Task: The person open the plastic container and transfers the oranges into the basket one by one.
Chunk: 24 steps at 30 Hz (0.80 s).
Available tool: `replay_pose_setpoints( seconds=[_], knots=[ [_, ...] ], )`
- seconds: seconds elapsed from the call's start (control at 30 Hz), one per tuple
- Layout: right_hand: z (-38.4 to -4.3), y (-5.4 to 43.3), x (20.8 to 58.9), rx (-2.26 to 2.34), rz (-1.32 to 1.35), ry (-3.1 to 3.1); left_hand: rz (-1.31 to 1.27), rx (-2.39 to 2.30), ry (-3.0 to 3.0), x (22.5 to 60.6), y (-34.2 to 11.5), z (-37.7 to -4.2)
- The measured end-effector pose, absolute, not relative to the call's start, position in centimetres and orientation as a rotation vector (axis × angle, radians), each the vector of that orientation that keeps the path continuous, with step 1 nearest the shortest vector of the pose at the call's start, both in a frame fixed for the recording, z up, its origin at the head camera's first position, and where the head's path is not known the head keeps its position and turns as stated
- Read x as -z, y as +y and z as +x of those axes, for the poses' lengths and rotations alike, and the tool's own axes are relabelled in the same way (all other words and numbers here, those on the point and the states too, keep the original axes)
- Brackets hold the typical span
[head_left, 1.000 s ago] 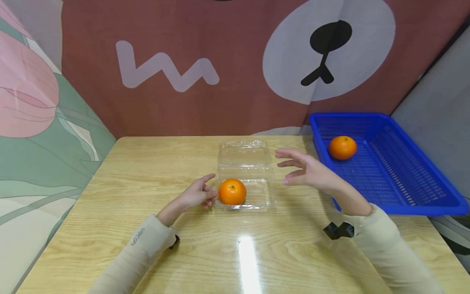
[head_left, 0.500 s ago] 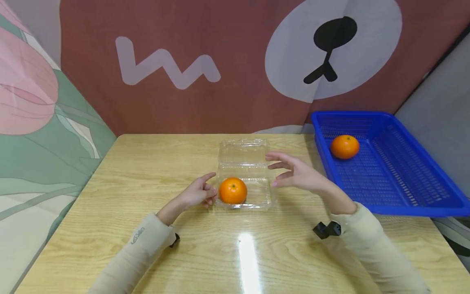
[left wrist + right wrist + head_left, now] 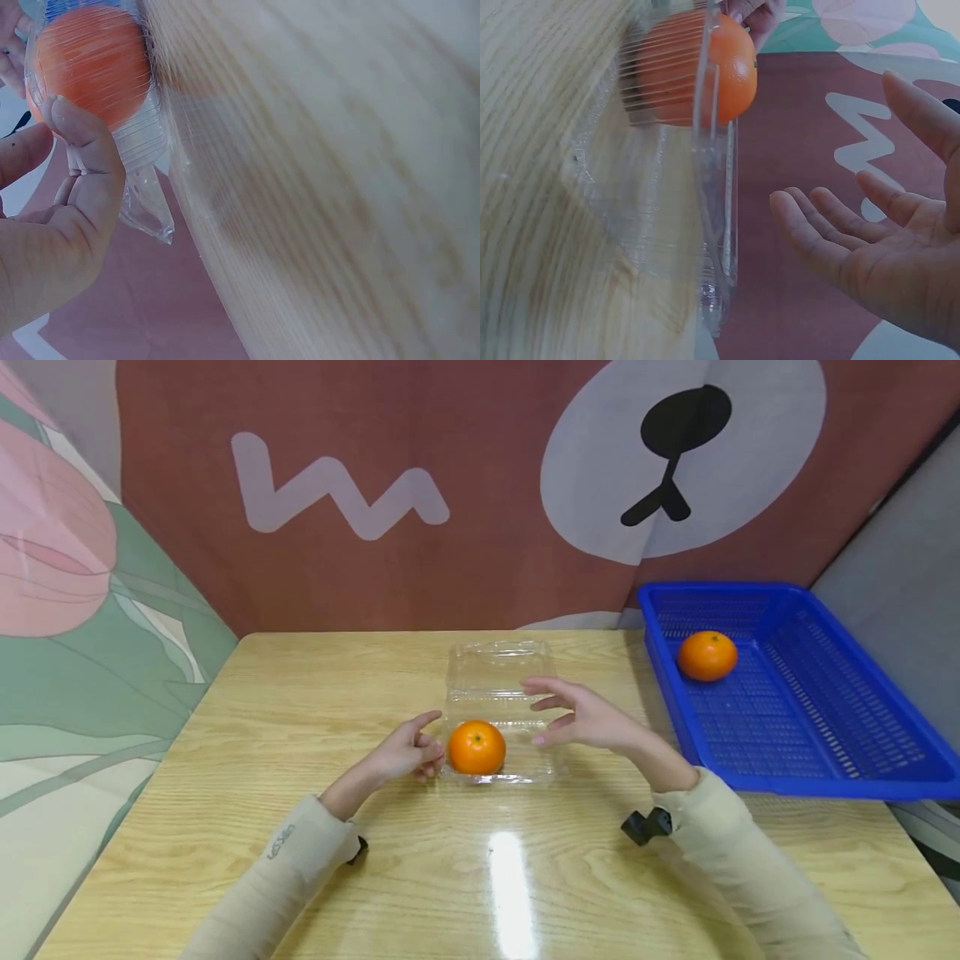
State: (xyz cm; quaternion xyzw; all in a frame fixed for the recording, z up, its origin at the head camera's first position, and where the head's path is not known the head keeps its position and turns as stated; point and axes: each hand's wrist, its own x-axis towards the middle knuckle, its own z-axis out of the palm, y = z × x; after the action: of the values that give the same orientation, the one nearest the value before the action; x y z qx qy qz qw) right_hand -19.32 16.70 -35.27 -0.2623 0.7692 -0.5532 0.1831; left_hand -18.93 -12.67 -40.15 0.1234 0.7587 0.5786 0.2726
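Note:
A clear plastic clamshell box (image 3: 531, 764) lies on the wooden table, its lid (image 3: 495, 670) folded back away from the person. Inside, at the left end, sits an orange (image 3: 477, 747). My left hand (image 3: 397, 755) is at the box's left side; in the left wrist view the thumb and a curled finger (image 3: 75, 124) pinch its rim beside the orange (image 3: 94, 64). Holding nothing, my right hand (image 3: 588, 718) hovers above the right part of the box, fingers spread and relaxed. The right wrist view shows that hand (image 3: 900, 262) apart from the box wall.
A blue plastic basket (image 3: 697, 743) stands at the table's right side, with another orange (image 3: 707, 656) in its far left corner. Behind the table (image 3: 315, 677) hangs a brown cloth (image 3: 480, 577) with a printed bear face.
My right hand has moved left from beside the box to above its right part, lowering slightly. The left hand has stayed at the left rim, and the orange has not moved.

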Motion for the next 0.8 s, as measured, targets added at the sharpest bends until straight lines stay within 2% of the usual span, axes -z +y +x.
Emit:
replay_pose_setpoints(
  seconds=[0.8],
  knots=[
    [-19.9,14.7,38.3,1.488,-0.698,2.140,0.321,-1.560,2.052,40.3,-12.6,-19.0]
  ],
)
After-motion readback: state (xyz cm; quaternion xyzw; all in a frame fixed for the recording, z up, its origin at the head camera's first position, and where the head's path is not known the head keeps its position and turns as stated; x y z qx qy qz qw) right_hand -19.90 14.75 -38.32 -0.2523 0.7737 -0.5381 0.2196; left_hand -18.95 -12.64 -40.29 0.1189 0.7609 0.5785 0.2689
